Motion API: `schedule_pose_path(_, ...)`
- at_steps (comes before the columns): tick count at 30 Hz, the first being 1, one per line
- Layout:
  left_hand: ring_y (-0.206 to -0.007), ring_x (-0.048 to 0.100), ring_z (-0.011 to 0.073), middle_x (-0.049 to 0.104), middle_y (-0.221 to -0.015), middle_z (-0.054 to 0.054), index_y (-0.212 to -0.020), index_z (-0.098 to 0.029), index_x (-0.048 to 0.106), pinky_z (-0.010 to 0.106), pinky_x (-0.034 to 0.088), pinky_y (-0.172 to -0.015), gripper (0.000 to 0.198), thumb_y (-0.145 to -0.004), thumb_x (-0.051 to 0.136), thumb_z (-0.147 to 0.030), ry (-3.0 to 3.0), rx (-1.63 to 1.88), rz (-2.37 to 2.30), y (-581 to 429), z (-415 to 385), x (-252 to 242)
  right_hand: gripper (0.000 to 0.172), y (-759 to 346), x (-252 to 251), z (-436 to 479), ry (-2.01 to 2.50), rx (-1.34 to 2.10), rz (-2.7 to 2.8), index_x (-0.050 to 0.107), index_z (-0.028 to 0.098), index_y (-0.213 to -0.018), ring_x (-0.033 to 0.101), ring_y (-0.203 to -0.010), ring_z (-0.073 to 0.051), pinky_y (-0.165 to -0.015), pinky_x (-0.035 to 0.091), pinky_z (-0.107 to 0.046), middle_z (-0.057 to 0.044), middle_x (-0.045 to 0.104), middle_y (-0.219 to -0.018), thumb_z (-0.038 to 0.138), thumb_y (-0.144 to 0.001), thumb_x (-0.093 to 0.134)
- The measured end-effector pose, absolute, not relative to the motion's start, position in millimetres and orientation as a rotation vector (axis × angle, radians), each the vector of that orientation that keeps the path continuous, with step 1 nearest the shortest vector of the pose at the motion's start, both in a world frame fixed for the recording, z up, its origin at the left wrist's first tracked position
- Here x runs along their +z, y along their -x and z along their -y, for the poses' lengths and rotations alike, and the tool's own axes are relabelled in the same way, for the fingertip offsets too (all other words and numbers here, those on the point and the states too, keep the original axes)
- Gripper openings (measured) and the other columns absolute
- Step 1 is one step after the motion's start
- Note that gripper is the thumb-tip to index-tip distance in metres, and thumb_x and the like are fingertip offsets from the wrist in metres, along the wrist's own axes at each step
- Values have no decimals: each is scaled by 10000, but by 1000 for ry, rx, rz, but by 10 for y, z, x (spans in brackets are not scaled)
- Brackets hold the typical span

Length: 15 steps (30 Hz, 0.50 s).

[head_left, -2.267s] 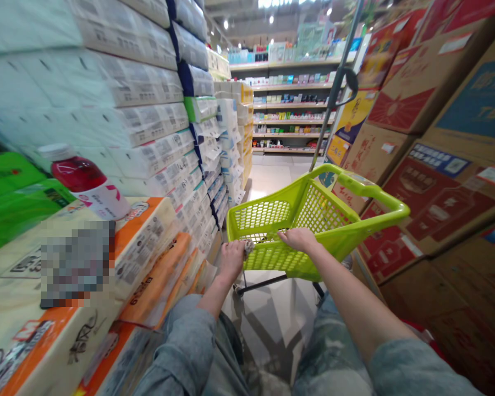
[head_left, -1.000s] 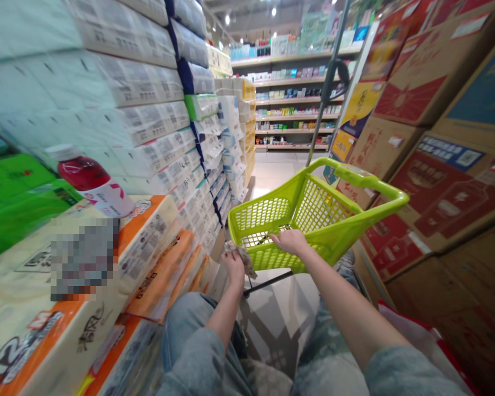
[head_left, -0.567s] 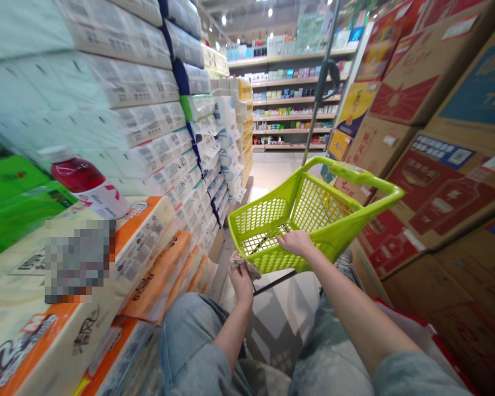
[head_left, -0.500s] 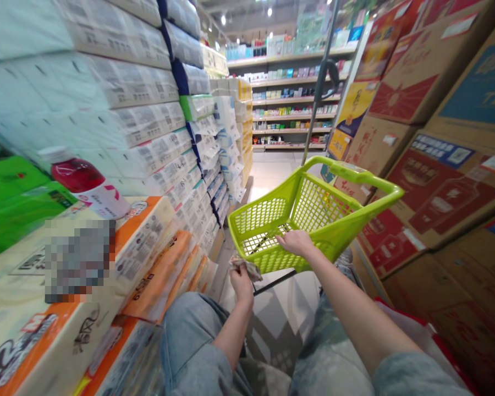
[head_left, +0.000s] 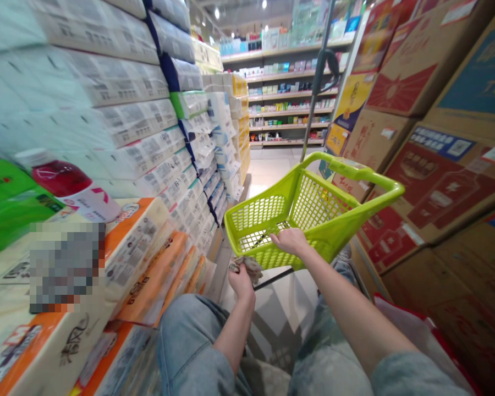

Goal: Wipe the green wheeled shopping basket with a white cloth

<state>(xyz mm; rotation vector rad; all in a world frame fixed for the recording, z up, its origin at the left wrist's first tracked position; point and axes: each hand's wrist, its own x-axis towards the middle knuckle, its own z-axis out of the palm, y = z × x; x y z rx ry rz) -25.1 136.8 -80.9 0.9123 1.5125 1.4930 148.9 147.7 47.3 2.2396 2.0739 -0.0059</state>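
Observation:
A lime-green shopping cart (head_left: 264, 206) with a lattice basket stands in front of my knees. My right hand (head_left: 291, 242) is closed over the near rim of its basket. In my left hand (head_left: 242, 283) a crumpled, greyish-beige cloth (head_left: 252, 268) is pinched. The cloth lies against the outside of the basket's near left corner. Most of my right fingertips are hidden behind the rim. Nothing can be seen lying in the basket.
To my left, tissue packs (head_left: 138, 242) carry a bottle with red liquid (head_left: 72, 184) and a pixelated item (head_left: 68, 269). More white packs (head_left: 136, 126) rise behind. Cardboard cartons (head_left: 429, 181) line the right side. Stocked shelves (head_left: 289, 93) stand at the aisle's far end.
The view has turned slightly, so the tissue packs and bottle sit further left. The cloth in my left hand has bunched up a little. My right hand keeps its hold on the rim.

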Motion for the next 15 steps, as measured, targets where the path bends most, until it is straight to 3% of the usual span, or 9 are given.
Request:
schedule_pose_path(5, -629, 607, 159, 635, -674, 27, -722, -144, 583, 274, 483, -608, 57, -678, 606, -172, -719, 1359, -1524, 303, -1486, -1025, 704, -1479, 461, -1497, -2237, -17, -2078, 724, 146, -908, 634, -918, -271, -769, 439, -344, -157, 696, -920, 499, -915, 115)
schedule_pose_path(9, -553, 593, 147, 612, -603, 9, -701, -139, 569, 266, 474, -551, 80, -661, 601, -77, -574, 1200, -1464, 312, -1574, -1148, 698, -1485, 465, -1522, -2236, -29, -2076, 722, 145, -897, 634, -905, -262, -759, 436, -327, -153, 697, -912, 494, -916, 118)
schedule_pose_path(15, -504, 587, 125, 617, -628, 13, -742, -132, 560, 267, 493, -520, 92, -669, 613, -113, -455, 1156, -1446, 227, -1598, -982, 730, -1539, 449, -1550, -2272, -37, -2032, 722, 140, -899, 626, -922, -252, -770, 428, -315, -161, 691, -948, 513, -907, 95)
